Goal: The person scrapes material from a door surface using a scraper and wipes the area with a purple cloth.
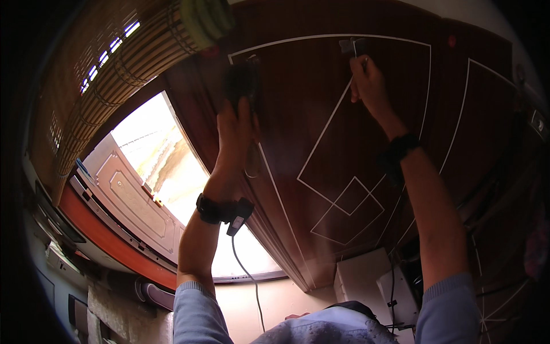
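A dark wooden panel [389,97] carries white lines forming squares and diamonds. My left hand [234,129] is raised at the panel's left part, its fingers closed on a dark object [240,80] whose shape is unclear. A pale loop [252,172] hangs below that hand. My right hand [369,86] is near the top middle, fingers pinched at a white line, just below a small greyish patch [346,47]; what they hold is too small to make out. Black devices with cables are strapped to both wrists.
At left, a rolled bamboo blind [123,69] hangs beside a bright doorway [157,132] with a pale carved door leaf [137,206]. A pale box-like object [358,275] stands below the panel. An outlet [537,121] is at far right.
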A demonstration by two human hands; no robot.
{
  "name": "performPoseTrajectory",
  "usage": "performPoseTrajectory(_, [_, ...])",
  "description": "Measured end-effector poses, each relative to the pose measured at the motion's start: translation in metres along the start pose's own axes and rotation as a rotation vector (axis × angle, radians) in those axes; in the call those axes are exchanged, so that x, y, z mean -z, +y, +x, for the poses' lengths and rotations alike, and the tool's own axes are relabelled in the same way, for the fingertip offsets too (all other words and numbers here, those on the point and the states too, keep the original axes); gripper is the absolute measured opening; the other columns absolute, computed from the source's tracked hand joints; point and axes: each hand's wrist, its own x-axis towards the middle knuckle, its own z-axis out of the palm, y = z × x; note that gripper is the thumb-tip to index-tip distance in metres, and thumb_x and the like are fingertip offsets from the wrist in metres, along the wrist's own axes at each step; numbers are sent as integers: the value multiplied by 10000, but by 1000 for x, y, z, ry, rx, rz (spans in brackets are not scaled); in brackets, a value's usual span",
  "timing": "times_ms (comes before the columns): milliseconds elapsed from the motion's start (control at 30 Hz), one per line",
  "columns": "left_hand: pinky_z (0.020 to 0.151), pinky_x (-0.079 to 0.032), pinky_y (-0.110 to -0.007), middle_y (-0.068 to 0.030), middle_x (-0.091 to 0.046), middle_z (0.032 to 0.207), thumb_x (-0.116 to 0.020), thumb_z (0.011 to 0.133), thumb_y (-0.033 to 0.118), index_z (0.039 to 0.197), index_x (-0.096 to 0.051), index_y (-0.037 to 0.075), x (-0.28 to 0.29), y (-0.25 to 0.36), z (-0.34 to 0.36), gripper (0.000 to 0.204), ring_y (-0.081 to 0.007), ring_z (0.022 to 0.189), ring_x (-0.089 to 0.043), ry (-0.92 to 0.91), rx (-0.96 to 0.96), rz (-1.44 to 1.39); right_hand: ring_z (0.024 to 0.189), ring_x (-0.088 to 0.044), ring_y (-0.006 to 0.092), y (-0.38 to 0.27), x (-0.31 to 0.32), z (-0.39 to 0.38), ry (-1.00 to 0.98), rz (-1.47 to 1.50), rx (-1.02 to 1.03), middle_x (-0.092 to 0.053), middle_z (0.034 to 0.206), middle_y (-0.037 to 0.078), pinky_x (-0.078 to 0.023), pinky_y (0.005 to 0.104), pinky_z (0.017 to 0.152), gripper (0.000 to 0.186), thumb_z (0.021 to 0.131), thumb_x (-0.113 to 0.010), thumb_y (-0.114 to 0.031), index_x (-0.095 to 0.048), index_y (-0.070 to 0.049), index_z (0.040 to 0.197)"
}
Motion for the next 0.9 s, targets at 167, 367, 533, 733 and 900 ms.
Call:
performPoseTrajectory(167, [347,-356,-240,-20,-481,547,-501,924,264,800,-463,57,-4,21,7,244,-98,391,-433,-41,95,-125,389,-474,112,1,5,1,-2,-26,14,-468,479,25,-403,261,389,257,927,-461,-281,-477,-58,800])
performPoseTrajectory(367, [351,-357,-245,-26,-481,563,-506,916,287,811,-473,53,3,25,10,259,-97,394,-411,-39,71,-55,393,-468,106,-1,2,2,-5,-35,-16,-479,504,26,-398,262,392,252,923,-468,-286,-490,-53,829])
performPoseTrajectory(533, [347,-357,-251,-31,-483,566,-508,910,284,821,-469,50,-1,35,22,253,-101,392,-415,-45,37,-19,392,-457,101,-2,4,-1,-10,-17,8,-473,513,17,-396,264,400,259,920,-476,-296,-497,-51,839])
performPoseTrajectory(733, [344,-377,-267,-64,-504,580,-482,911,223,888,-456,10,14,20,5,216,-127,378,-437,-48,160,21,386,-447,94,0,0,2,39,-279,176,-463,513,11,-373,267,376,239,919,-478,-279,-502,-57,836])
performPoseTrajectory(900, [359,-364,-225,-30,-502,605,-476,935,229,865,-480,70,9,32,0,173,-85,432,-446,-106,170,-111,375,-429,91,2,5,5,33,-34,-5,-459,524,7,-368,263,367,239,919,-481,-269,-502,-45,835])
